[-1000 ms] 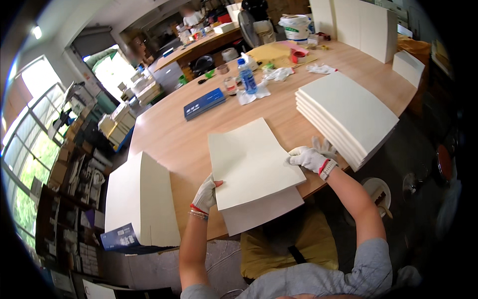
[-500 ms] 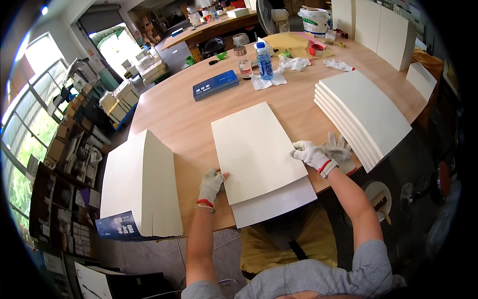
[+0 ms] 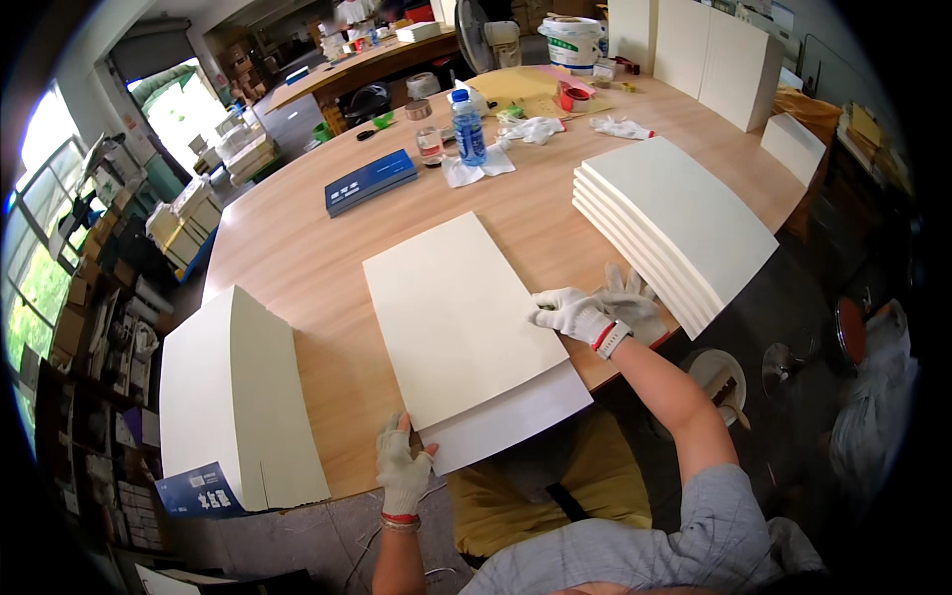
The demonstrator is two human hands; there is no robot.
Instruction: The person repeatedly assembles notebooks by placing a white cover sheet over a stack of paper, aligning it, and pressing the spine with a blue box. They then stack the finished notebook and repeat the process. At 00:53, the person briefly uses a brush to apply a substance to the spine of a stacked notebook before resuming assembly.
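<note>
Flat on the wooden table (image 3: 297,248), close to the near edge: big cream paper (image 3: 461,317), one sheet or more, hard to tell. Poking out from under it at 5 o'clock, counting always from its middle: white paper (image 3: 511,421). At 7 o'clock, left hand (image 3: 405,466) in a white glove with a red cuff, open, thumb apart from the fingers, right by the bottom corner; hard to tell if touching. At 3 o'clock, right hand (image 3: 573,315), gloved too, fingers bent at the long side; hard to tell if pinching or just resting. A bit past that, loose glove (image 3: 640,315). At 2 o'clock, neat pale pile (image 3: 684,218) in thick layers. At 8 o'clock, tall pale pile (image 3: 238,397). At 11 o'clock, flat blue box or book (image 3: 371,184). At 12 o'clock, blue-capped bottle (image 3: 468,131) beside a little jar (image 3: 428,147). At 1 o'clock, red tape roll (image 3: 572,97) and, farther off, white bucket (image 3: 573,45).
</note>
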